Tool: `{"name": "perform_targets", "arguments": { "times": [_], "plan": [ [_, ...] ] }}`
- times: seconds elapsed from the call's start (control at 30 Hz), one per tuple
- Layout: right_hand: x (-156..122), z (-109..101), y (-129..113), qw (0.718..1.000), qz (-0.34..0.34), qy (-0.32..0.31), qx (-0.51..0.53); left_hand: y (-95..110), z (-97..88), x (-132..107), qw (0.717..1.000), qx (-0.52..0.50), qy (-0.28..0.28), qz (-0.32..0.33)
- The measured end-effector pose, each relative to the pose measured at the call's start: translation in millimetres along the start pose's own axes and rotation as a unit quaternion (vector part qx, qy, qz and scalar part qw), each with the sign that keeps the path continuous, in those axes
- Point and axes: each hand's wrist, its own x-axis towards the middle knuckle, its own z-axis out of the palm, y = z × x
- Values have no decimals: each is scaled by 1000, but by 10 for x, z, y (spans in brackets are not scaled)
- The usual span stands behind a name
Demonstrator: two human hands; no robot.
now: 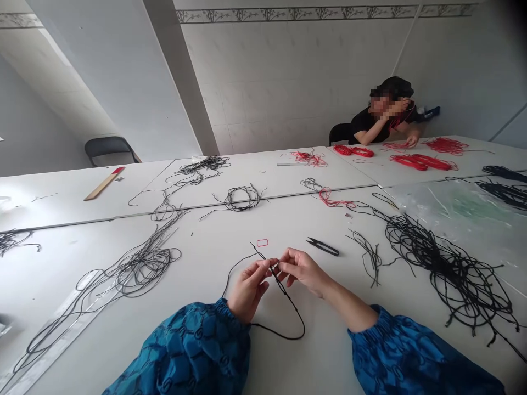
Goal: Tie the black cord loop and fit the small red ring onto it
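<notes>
Close together above the white table, my left hand (pixel 252 284) and my right hand (pixel 302 270) both pinch a black knotted cord (pixel 293 305). Part of the cord hangs in a loop beneath the hands, and one end sticks up past the left fingertips. The exact spot between the fingertips is hidden. Just beyond the hands lies a small red rectangular loop (pixel 262 242). A pair of black thread snips (pixel 323 247) rests on the table to the right of my right hand.
A tangle of black cords (pixel 447 263) covers the right side, near a clear plastic bag (pixel 465 211). Thinner black cords (pixel 144 266) spread over the left, across a long ruler-like strip (pixel 66 334). Red cord bundles (pixel 424 162) lie before a seated person (pixel 382 118) at the far right.
</notes>
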Motion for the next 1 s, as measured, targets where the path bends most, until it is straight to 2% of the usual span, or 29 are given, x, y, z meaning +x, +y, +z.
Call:
{"name": "perform_targets", "arguments": {
  "times": [0.23, 0.37, 0.5, 0.6, 0.77, 0.9, 1.0],
  "plan": [
    [-15, -1, -99, 999, 16, -47, 10, 13, -75, 99, 998, -62, 3, 5],
    [-28, -29, -144, 996, 39, -72, -31, 68, -94, 101, 998, -67, -12, 0],
    [-47, -22, -155, 999, 23, -40, -27, 76, -83, 77, 997, -69, -26, 13],
    [-25, 36, -139, 999, 44, -27, 2, 53, -81, 104, 997, -58, -38, 30],
    [195, 111, -71, 998, 53, -41, 6, 79, -123, 312, 994, -93, -25, 46],
    [395, -11, -67, 999, 53, -8, 1, 136, -267, 512, 983, -172, -38, 57],
    [448, -192, -70, 997, 52, -22, -51, 149, -438, 604, 975, -215, -47, 43]
  ]
}}
